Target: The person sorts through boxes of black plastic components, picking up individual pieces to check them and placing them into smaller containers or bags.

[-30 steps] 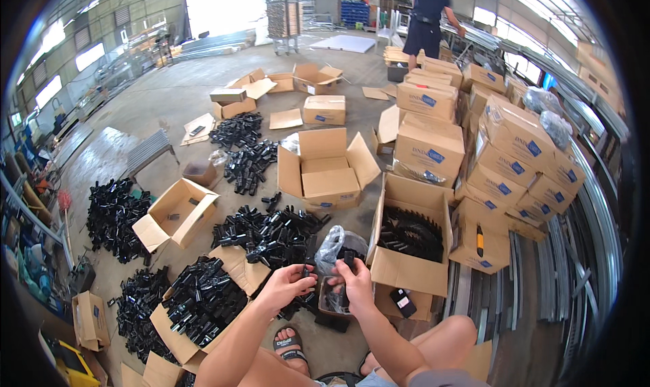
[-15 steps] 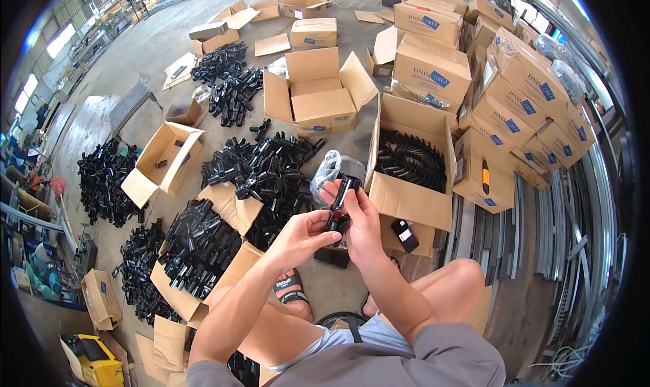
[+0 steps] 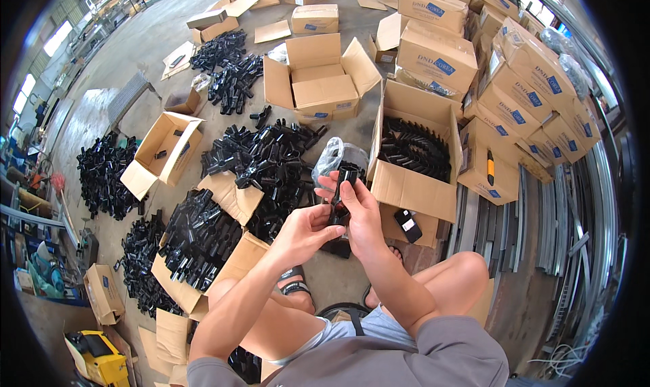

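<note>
A glossy black tubular fitting (image 3: 346,177) stands nearly upright between my hands, in front of my knees. My right hand (image 3: 360,214) wraps round its upper part, with the thumb on the near side. At its lower end, my left hand (image 3: 302,237) closes with thumb and fingers; the exact contact is partly hidden. Just behind the fitting lies a clear plastic bag (image 3: 330,158). To the right, an open carton (image 3: 414,199) holds rows of similar black fittings (image 3: 414,148). Left of my hands spreads a loose pile of black fittings (image 3: 261,158).
More black pieces (image 3: 200,241) lie on flattened cardboard at left. An open empty carton (image 3: 318,92) stands ahead. Stacked cartons (image 3: 521,92) rise at right above long metal profiles (image 3: 542,231). A black phone-like device (image 3: 407,226) and a yellow-handled cutter (image 3: 490,167) rest on cardboard nearby.
The fitting has turned from a slant to nearly upright in my hands. My left hand has shifted slightly with it. The whole view has moved a little.
</note>
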Available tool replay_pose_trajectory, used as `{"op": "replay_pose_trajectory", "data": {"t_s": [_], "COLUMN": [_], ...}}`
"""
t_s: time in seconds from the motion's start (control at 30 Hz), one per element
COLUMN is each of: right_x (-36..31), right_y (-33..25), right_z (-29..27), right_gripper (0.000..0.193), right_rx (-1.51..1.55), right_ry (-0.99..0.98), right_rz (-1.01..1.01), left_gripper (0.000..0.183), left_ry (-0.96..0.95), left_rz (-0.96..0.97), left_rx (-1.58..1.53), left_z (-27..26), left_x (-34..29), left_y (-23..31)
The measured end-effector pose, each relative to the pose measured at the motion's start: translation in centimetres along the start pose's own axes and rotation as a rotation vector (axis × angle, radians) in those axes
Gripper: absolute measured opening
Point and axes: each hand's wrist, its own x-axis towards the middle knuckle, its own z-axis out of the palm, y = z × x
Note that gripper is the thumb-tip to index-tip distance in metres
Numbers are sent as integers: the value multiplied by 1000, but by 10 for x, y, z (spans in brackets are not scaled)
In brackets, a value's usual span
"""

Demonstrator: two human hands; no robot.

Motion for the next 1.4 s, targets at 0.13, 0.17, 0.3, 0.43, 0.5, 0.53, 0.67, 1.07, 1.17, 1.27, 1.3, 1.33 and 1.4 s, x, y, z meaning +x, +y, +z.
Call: {"op": "replay_pose_trajectory", "data": {"t_s": [0.13,0.17,0.3,0.43,0.5,0.53,0.67,1.07,1.17,1.27,1.3,1.33,1.4], "right_x": [0,1,1,11,30,43,117,253,239,255,256,254,256], "right_y": [-3,-4,-4,3,-4,-7,54,244,235,249,253,257,260], "right_z": [-2,-3,-5,-12,-27,-37,-118,-225,-203,-214,-219,-225,-226], "right_gripper": [45,44,40,46,46,46,31,27,25,22,24,25,27], "right_rx": [26,37,21,-10,95,95,-204,-1520,-1530,-1662,-1750,-1767,-1800], "right_ry": [-31,-44,-54,-96,-21,63,299,437,255,281,222,228,233], "right_rz": [38,55,66,79,87,88,126,358,317,338,343,335,302], "left_gripper": [24,23,18,32,38,43,38,37,35,34,34,34,34], "left_ry": [17,25,74,111,129,134,290,400,443,375,383,385,406], "left_rz": [-10,-13,-18,-5,-9,-45,-3,-106,-50,-184,-183,-171,-141], "left_rx": [42,47,48,121,112,108,317,744,765,793,822,842,887], "left_z": [1,1,6,-11,-23,-32,-66,-100,-101,-106,-107,-108,-113], "left_x": [-1,-2,-2,0,4,3,-4,-3,0,11,14,16,18], "left_y": [1,2,4,-10,-8,1,15,16,12,19,18,15,7]}}
